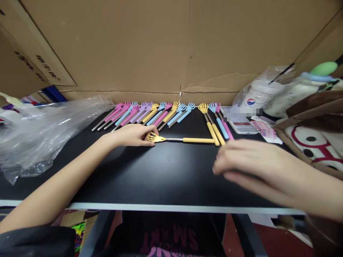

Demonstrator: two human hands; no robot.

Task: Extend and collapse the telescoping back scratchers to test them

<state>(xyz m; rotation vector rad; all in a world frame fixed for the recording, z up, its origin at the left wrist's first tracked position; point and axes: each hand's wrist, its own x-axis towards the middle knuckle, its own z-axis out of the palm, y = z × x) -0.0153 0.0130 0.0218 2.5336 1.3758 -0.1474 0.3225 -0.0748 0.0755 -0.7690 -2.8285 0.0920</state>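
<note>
A yellow back scratcher (198,140) lies crosswise on the black tabletop, its metal rod partly showing between claw head and handle. My left hand (135,135) is closed on its claw end, thumb and fingers around the prongs. Past the handle's other end, my right hand (246,160) is held over the table, blurred, its fingers curled downward and their tips hidden. It is apart from that handle. Just behind it are a few more back scratchers: yellow (211,128), blue (222,127) and pink (227,129).
Several colourful back scratchers (155,116) lie in a slanted row along the cardboard wall (171,46). Clear plastic bags (48,128) lie at left. To the right are a phone (241,125), a white tub (261,94), a bottle (305,89) and a brown plush item (308,125).
</note>
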